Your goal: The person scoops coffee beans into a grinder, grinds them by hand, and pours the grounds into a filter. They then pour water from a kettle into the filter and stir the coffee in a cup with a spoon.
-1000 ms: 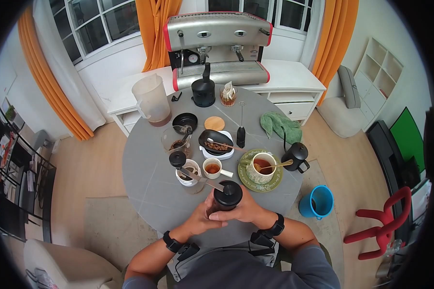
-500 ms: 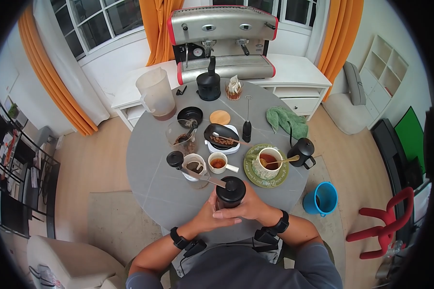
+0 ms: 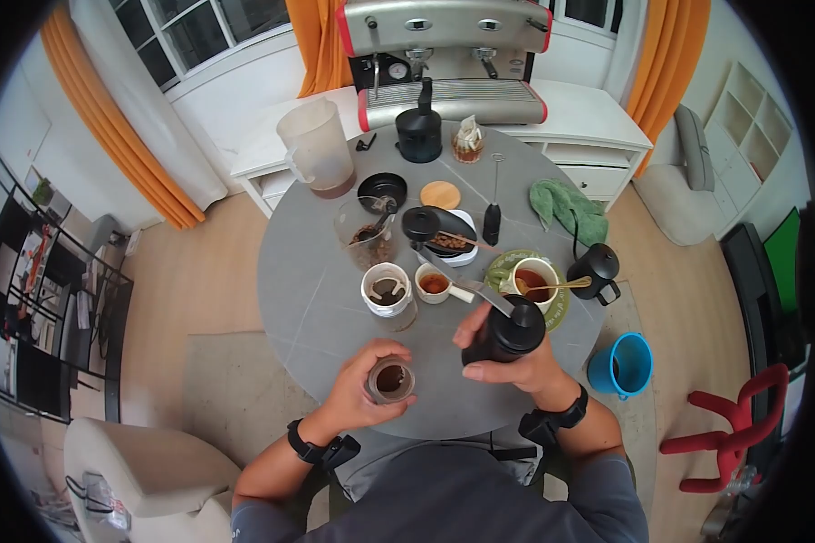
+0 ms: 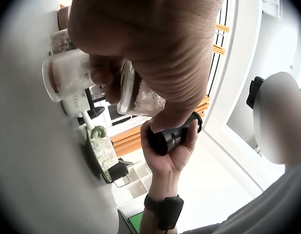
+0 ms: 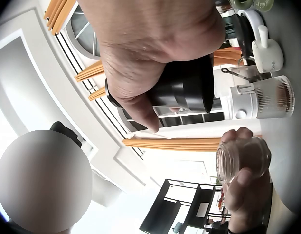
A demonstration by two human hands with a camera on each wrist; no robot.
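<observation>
My left hand (image 3: 364, 389) grips a small clear glass jar (image 3: 391, 380) with brown coffee grounds inside, over the front of the table. In the right wrist view the glass jar (image 5: 243, 158) shows a threaded rim. My right hand (image 3: 525, 366) holds the black body of a hand coffee grinder (image 3: 507, 337), tilted, its metal crank reaching up and left to a black knob (image 3: 420, 223). The grinder's lower end points toward the left hand, apart from the jar. Beyond the hands stand a white-rimmed coffee brewer (image 3: 387, 288) and a white cup of brown liquid (image 3: 433, 286).
On the round grey table (image 3: 308, 299), a teacup (image 3: 532, 279) sits on a green saucer, near a black kettle (image 3: 596, 271). Behind are a plastic pitcher (image 3: 317, 149), a glass of beans (image 3: 371, 244), a frother (image 3: 492, 222) and a green towel (image 3: 566, 210). A blue bucket (image 3: 620, 366) stands at right.
Both hands were together around the grinder; now they are apart. The jar has come away from it in the left hand, while the right hand has moved the grinder right and tilted it.
</observation>
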